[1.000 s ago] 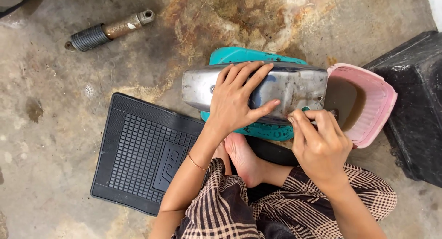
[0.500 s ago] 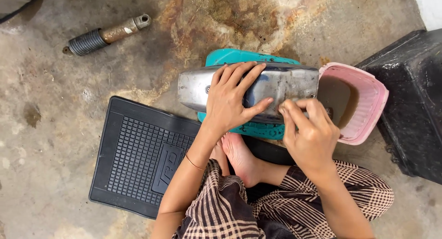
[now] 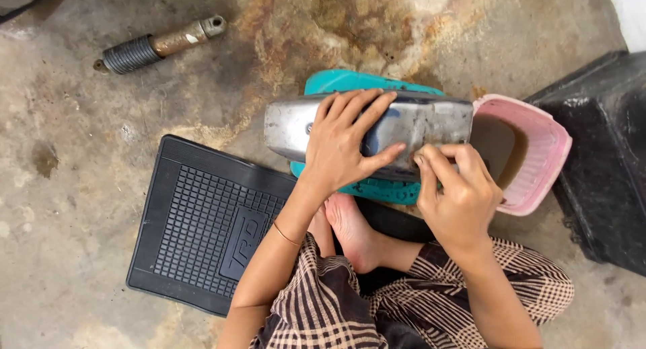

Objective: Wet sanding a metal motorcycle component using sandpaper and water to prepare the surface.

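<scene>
A dull, scratched silver metal cover (image 3: 431,120) lies lengthwise across a teal plastic stool (image 3: 350,81) in front of me. My left hand (image 3: 346,144) spreads over the cover's middle, with the thumb hooked along its near side, holding it down. My right hand (image 3: 454,191) is curled, its fingertips bunched and pressed against the cover's near lower edge, right of my left thumb. Whether something small is pinched in those fingers is hidden. My bare foot (image 3: 353,231) rests under the stool's near edge.
A pink plastic basin (image 3: 545,154) with brown water sits just right of the cover. A black bin (image 3: 605,161) stands at the far right. A black ribbed rubber mat (image 3: 202,221) lies to my left. A rusty shock absorber (image 3: 158,45) lies far left on stained concrete.
My right hand has slid left along the cover's near edge, from beside the pink basin toward my left thumb. My left hand stays pressed on the cover.
</scene>
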